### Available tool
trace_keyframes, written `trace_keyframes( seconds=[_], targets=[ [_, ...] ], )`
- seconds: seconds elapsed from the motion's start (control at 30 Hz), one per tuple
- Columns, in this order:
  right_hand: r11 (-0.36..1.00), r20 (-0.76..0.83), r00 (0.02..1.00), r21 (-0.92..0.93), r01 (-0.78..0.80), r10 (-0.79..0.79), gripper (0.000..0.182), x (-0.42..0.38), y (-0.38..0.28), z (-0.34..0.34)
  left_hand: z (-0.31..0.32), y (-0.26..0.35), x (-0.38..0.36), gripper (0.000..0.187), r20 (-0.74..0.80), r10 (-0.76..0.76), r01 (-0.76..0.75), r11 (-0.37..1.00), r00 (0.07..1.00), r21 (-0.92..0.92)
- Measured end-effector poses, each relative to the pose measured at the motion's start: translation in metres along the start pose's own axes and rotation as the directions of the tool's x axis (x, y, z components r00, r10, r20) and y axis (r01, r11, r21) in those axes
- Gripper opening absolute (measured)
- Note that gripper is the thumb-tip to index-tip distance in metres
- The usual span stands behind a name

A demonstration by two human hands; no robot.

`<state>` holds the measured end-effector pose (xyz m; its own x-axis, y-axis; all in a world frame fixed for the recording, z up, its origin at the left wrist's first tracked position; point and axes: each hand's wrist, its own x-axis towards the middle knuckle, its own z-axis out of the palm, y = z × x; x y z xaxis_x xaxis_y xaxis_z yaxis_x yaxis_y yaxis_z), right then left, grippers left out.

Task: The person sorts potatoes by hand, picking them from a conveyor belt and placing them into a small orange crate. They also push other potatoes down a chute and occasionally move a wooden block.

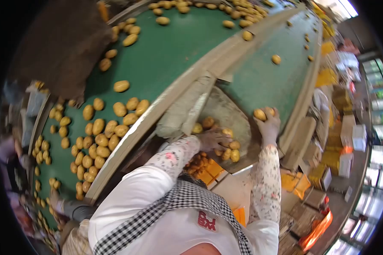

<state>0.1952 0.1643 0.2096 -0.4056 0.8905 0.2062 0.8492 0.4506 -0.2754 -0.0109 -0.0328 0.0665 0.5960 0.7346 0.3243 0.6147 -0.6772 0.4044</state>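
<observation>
My right hand (269,127), in a pale glove, is closed around potatoes (260,114) at the lower end of the narrow green belt (266,80). At least two of them show between its fingers. My left hand (213,139), in a darker, dirty glove, reaches over a grey chute (230,108) with its fingers spread. Several loose potatoes (234,145) lie around and just beyond its fingertips. Its palm faces down, so what is under it is hidden.
A wide green belt (170,51) carries many potatoes on the left, behind a raised divider (200,70). Below the chute, an orange-lined box (210,172) holds more. Another person's hand (57,202) reaches in at lower left. Cartons (347,129) line the right side.
</observation>
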Motion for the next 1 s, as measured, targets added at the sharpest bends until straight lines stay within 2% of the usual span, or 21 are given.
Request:
trace_keyframes(
  seconds=[0.03, 0.07, 0.1, 0.13, 0.2, 0.23, 0.3, 0.4, 0.43, 0.47, 0.5, 0.53, 0.57, 0.6, 0.63, 0.67, 0.7, 0.77, 0.83, 0.93, 1.0],
  targets=[
    [0.999, 0.007, 1.0, -0.039, -0.02, 0.02, 0.061, -0.014, -0.013, 0.002, 0.016, -0.007, -0.001, 0.048, -0.111, 0.031, -0.037, 0.998, 0.993, -0.057],
    [0.996, -0.048, 0.997, -0.075, 0.05, -0.054, 0.063, -0.022, -0.009, 0.02, 0.033, -0.017, -0.001, 0.052, -0.181, 0.029, -0.043, 0.996, 0.983, -0.074],
    [0.996, -0.053, 0.997, -0.078, 0.051, -0.055, 0.064, -0.033, -0.013, 0.03, 0.049, -0.027, -0.001, 0.056, -0.249, 0.027, -0.051, 0.995, 0.968, -0.09],
    [0.99, -0.049, 0.995, -0.121, 0.077, -0.084, 0.062, -0.042, -0.012, 0.04, 0.058, -0.028, -0.001, 0.06, -0.278, 0.015, -0.037, 0.997, 0.961, -0.072],
    [0.986, -0.011, 0.996, -0.142, 0.09, -0.093, 0.058, -0.068, -0.016, 0.054, 0.06, -0.033, 0.002, 0.068, -0.225, -0.039, 0.02, 0.996, 0.974, -0.083],
    [0.99, 0.099, 0.995, -0.134, 0.033, -0.02, 0.058, -0.079, -0.014, 0.062, 0.062, -0.035, 0.0, 0.064, -0.264, -0.047, 0.03, 0.997, 0.963, -0.067],
    [0.999, 0.271, 0.962, -0.038, -0.006, 0.016, 0.062, -0.12, 0.013, 0.095, 0.066, -0.037, -0.001, 0.058, -0.348, -0.005, -0.002, 1.0, 0.938, -0.021],
    [0.999, 0.474, 0.879, -0.014, -0.052, 0.052, 0.059, -0.133, 0.012, 0.112, 0.051, -0.034, -0.001, 0.052, -0.22, -0.015, -0.002, 0.997, 0.975, -0.077],
    [0.997, 0.525, 0.848, -0.033, -0.067, 0.074, 0.058, -0.136, 0.014, 0.106, 0.05, -0.036, 0.001, 0.049, -0.221, -0.002, -0.008, 0.999, 0.975, -0.046],
    [0.999, 0.551, 0.834, 0.051, -0.002, -0.027, 0.052, -0.135, 0.01, 0.1, 0.061, -0.042, 0.003, 0.045, -0.224, 0.029, -0.035, 0.999, 0.974, -0.023],
    [0.992, 0.565, 0.818, 0.122, 0.045, -0.106, 0.046, -0.134, 0.007, 0.096, 0.082, -0.043, 0.003, 0.037, -0.347, -0.004, 0.017, 0.999, 0.938, 0.035],
    [0.986, 0.567, 0.817, 0.168, 0.005, -0.1, 0.041, -0.128, -0.003, 0.086, 0.074, -0.038, 0.004, 0.031, -0.395, -0.033, 0.039, 0.999, 0.918, 0.007],
    [0.976, 0.561, 0.823, 0.214, -0.035, -0.093, 0.036, -0.118, -0.014, 0.078, 0.069, -0.038, 0.003, 0.03, -0.296, -0.05, 0.079, 0.993, 0.954, 0.084],
    [0.97, 0.47, 0.879, 0.239, -0.048, -0.072, 0.034, -0.109, -0.015, 0.078, 0.071, -0.045, 0.001, 0.03, -0.29, -0.036, 0.047, 0.998, 0.956, 0.032],
    [0.962, 0.37, 0.927, 0.268, -0.048, -0.057, 0.032, -0.098, -0.015, 0.079, 0.044, -0.04, 0.003, 0.029, -0.204, -0.049, 0.052, 0.999, 0.978, 0.009],
    [0.942, 0.369, 0.93, 0.309, -0.134, 0.012, 0.032, -0.083, -0.015, 0.073, 0.049, -0.045, 0.002, 0.03, -0.088, -0.062, 0.064, 0.998, 0.994, 0.022],
    [0.909, 0.37, 0.927, 0.36, -0.209, 0.066, 0.033, -0.065, -0.016, 0.068, 0.051, -0.05, 0.003, 0.031, -0.052, -0.053, 0.055, 0.998, 0.997, 0.029],
    [0.809, 0.204, 0.978, 0.567, -0.154, 0.044, 0.034, -0.03, -0.023, 0.06, 0.04, -0.049, 0.003, 0.035, -0.093, -0.022, 0.027, 0.998, 0.995, 0.053],
    [0.809, 0.175, 0.976, 0.551, -0.204, 0.127, 0.038, 0.009, -0.037, 0.045, 0.035, -0.051, 0.004, 0.038, -0.102, -0.022, 0.028, 0.998, 0.995, 0.06],
    [0.768, 0.015, 0.99, 0.63, -0.12, 0.142, 0.047, 0.07, -0.008, 0.083, 0.039, -0.059, 0.006, 0.042, -0.093, 0.0, 0.006, 0.997, 0.996, 0.072],
    [0.815, -0.032, 0.985, 0.567, -0.122, 0.169, 0.052, 0.111, -0.006, 0.097, 0.042, -0.064, 0.005, 0.043, -0.098, 0.015, -0.006, 0.996, 0.995, 0.094]
  ],
)
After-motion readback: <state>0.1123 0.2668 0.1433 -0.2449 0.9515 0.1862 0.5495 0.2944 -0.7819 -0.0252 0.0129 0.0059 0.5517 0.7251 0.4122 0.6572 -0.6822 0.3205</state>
